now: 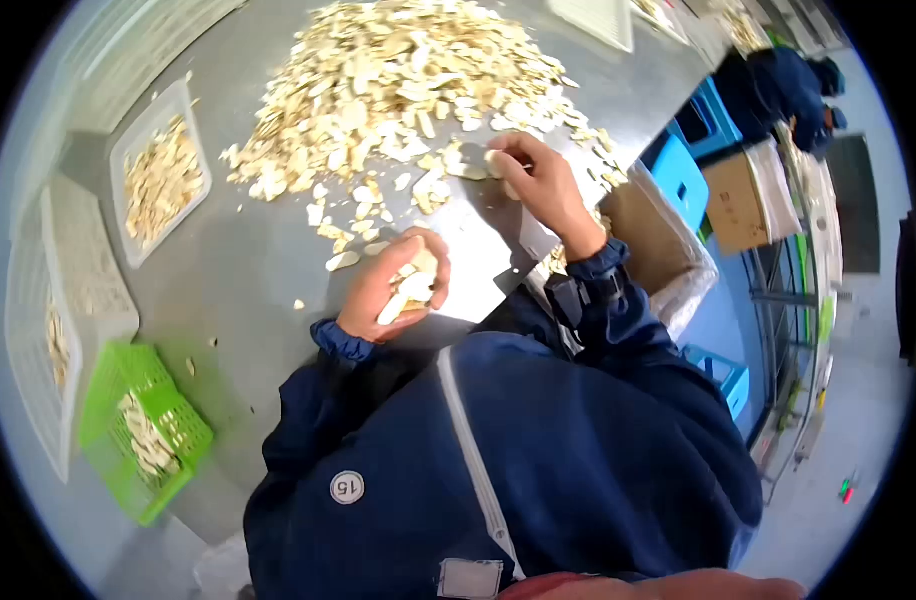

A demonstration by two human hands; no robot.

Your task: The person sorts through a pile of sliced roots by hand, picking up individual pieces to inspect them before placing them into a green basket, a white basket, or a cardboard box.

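Note:
Pale, flat slices form a large heap (408,80) on the grey metal table (248,290), with loose ones scattered along its near edge. My left hand (393,285) is curled round several slices (414,285), just below the scattered ones. Over the heap's near right edge, my right hand (543,185) pinches a slice (494,163) between thumb and fingers.
At the left are a white tray (207,160) of browner slices, white plastic baskets (108,250) and a green basket (168,400) with slices. A lined carton (658,240), blue stools (681,180) and a person in dark clothes (783,90) are on the right.

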